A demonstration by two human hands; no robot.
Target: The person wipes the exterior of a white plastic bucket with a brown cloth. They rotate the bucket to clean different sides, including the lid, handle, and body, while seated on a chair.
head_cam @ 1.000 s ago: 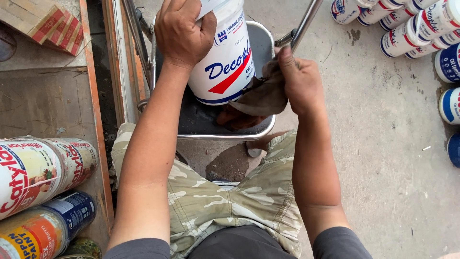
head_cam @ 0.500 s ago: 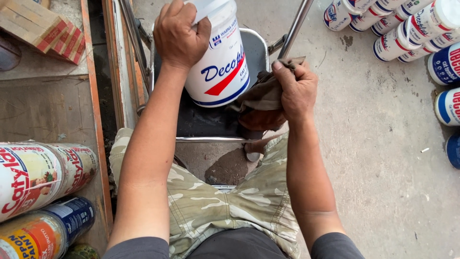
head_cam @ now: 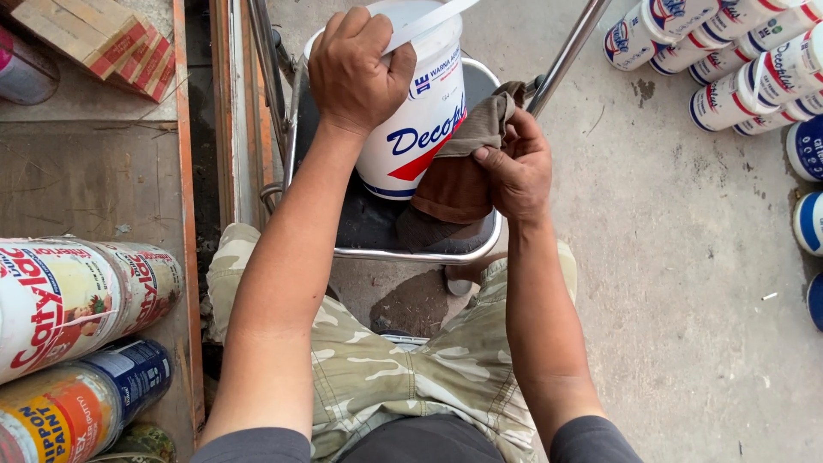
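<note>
A white plastic paint bucket (head_cam: 410, 129) with blue and red markings stands on the dark seat of a metal-framed chair (head_cam: 377, 225). My left hand (head_cam: 356, 69) grips the bucket's top rim near its white handle. My right hand (head_cam: 517, 167) holds a brown cloth (head_cam: 467, 167) pressed against the bucket's right side. My camouflage shorts (head_cam: 377, 377) fill the lower middle.
Large paint cans (head_cam: 77, 291) lie on their sides on a wooden shelf at the left, with a cardboard box (head_cam: 94, 39) above. Several white and blue paint tubs (head_cam: 737, 69) stand on the concrete floor at the upper right. The chair's metal leg (head_cam: 570, 51) slants up.
My right hand has shifted the cloth up along the bucket's right side. My left hand keeps its hold on the rim.
</note>
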